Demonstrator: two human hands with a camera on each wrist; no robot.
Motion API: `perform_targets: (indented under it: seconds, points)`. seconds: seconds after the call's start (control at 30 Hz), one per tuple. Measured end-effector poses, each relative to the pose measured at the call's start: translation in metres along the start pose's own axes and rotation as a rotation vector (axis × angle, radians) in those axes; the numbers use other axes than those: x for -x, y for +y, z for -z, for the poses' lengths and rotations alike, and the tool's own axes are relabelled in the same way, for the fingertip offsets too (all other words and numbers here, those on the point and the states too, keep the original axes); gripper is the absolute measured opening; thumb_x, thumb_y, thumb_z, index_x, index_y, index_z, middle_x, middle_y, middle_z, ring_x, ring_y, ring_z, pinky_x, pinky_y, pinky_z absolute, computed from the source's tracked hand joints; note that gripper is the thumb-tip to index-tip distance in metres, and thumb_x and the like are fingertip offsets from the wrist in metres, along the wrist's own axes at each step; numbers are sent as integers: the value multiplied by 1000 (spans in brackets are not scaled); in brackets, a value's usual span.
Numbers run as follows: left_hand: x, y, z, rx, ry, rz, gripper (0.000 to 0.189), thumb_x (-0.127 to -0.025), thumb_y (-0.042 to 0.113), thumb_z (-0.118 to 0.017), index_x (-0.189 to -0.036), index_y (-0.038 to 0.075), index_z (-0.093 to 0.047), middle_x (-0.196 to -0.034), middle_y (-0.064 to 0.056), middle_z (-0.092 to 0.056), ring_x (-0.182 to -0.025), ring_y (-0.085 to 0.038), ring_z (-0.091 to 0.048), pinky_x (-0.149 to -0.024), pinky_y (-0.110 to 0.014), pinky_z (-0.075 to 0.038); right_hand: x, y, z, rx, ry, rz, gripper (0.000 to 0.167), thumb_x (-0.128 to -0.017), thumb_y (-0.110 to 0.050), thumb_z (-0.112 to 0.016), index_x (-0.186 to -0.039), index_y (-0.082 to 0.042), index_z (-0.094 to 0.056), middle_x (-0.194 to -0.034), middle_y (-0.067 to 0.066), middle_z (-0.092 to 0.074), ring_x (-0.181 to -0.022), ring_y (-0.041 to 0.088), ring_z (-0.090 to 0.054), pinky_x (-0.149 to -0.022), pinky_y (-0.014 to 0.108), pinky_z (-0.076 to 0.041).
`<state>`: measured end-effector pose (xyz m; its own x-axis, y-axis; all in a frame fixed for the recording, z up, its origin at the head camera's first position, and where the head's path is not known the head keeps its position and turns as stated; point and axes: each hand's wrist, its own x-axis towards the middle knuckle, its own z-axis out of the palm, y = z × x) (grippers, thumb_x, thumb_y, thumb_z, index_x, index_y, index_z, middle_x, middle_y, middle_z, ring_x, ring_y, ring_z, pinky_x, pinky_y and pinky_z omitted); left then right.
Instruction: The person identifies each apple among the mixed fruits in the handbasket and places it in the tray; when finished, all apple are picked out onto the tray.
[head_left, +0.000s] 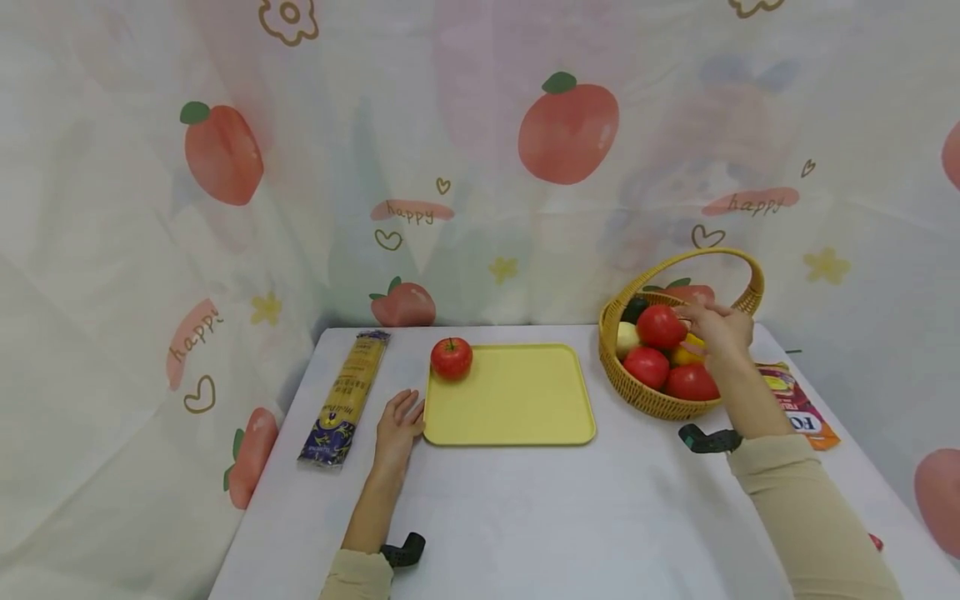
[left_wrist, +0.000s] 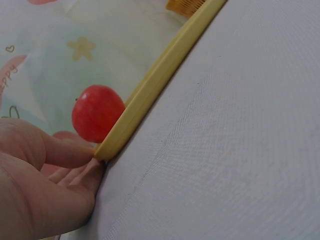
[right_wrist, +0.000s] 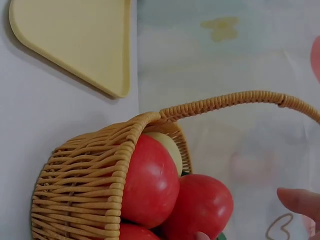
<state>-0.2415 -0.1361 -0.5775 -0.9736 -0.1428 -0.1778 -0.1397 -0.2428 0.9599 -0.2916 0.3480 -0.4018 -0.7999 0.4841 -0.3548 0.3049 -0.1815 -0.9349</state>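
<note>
My left hand (head_left: 397,432) is at the near left corner of a yellow tray (head_left: 517,408), its thumb and fingers pinching the rim (left_wrist: 107,150). A red apple (head_left: 452,358) sits in the tray's far left corner. My right hand (head_left: 718,329) reaches over a wicker basket (head_left: 637,392) with a tall arched handle. Beside its fingertips lies a red tomato (head_left: 662,326) on top of the pile. In the right wrist view, one fingertip overlaps that tomato (right_wrist: 200,205), while another finger (right_wrist: 300,201) stays apart from it.
More red produce (head_left: 647,367), a yellow piece (head_left: 686,352), a pale piece (head_left: 627,340) and a dark green one (head_left: 634,310) fill the basket. A long noodle packet (head_left: 347,400) lies left of the tray. Right of the basket lies a colourful snack bag (head_left: 806,412), partly behind the right forearm.
</note>
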Motion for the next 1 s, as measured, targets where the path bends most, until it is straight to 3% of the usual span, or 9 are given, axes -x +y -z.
perform_targets:
  seconds: [0.1, 0.27, 0.5, 0.67, 1.0]
  points:
    - [0, 1, 0, 2, 1, -5, 71, -96, -21, -53, -159, 3, -34, -161, -19, -42, -145, -36, -47, -117, -44, -44, -7, 4, 2, 92, -21, -38, 106, -86, -46, -83, -167, -15, -23, -168, 6, -28, -139, 31, -48, -102, 42, -55]
    - [-1, 1, 1, 0, 1, -1, 70, -96, -21, -53, -160, 3, -34, -162, -19, -42, -145, -36, -47, -117, -44, -44, -20, 10, 1, 164, -39, -71, 110, -91, -45, -79, -169, -12, -8, -172, 10, -20, -143, 42, -47, -98, 45, -56]
    - [-1, 2, 1, 11, 2, -7, 72, -95, -22, -52, -159, 2, -34, -161, -19, -42, -145, -37, -46, -117, -45, -45, -37, 18, -3, 95, -69, -88, 110, -91, -35, -81, -168, -10, -7, -168, 10, -26, -143, 38, -46, -89, 50, -60]
    - [-2, 1, 0, 21, 7, -2, 72, -94, -23, -51, -159, 4, -35, -160, -19, -43, -145, -36, -47, -116, -44, -45, -46, 21, -5, 64, -71, -87, 110, -92, -32, -80, -168, -10, -3, -171, 8, -21, -149, 34, -38, -90, 54, -57]
    - [-3, 0, 1, 8, -8, -9, 71, -95, -23, -52, -158, 3, -36, -161, -20, -42, -145, -38, -47, -116, -46, -45, -56, 24, -12, -19, -60, -114, 113, -89, -27, -84, -169, -18, -5, -172, -2, -21, -154, 23, -29, -81, 50, -62]
